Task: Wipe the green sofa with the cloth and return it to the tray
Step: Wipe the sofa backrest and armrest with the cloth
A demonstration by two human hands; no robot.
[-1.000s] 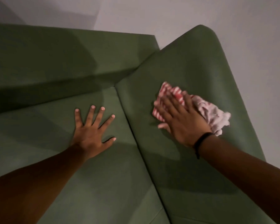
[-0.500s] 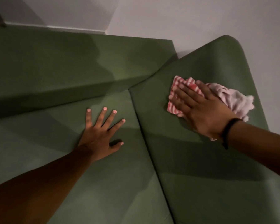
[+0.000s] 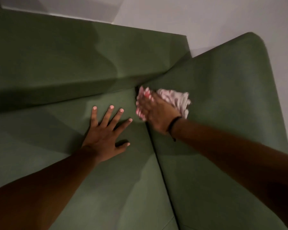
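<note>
Sweeping Into the Corner: Cloth Reaches the Seam

Starting on the left, the left hand lies flat on the seat cushion of the green sofa, fingers spread wide, holding nothing, just bracing. It sits where it sat half a second ago, planted near the cushion's right edge.

And here's the move! The right hand has swept left and down across the armrest panel, off the open middle of that panel and into the seam where seat, backrest and armrest meet. It is blurred, so this stroke is quick. The palm presses down with fingers laid over the cloth, pinning it against the upholstery rather than clenching it; how tightly the fingers curl I cannot tell through the blur. The red-striped part of the cloth pokes out by the fingertips at the corner, while the paler bunched part trails behind the knuckles, toward the armrest's far edge. A dark band circles the right wrist.

What does it mean? Judging from this, the wipe is still under way, now working the crevice at the seat's back right corner. No tray is anywhere in view, so the return leg is yet to come.
</note>
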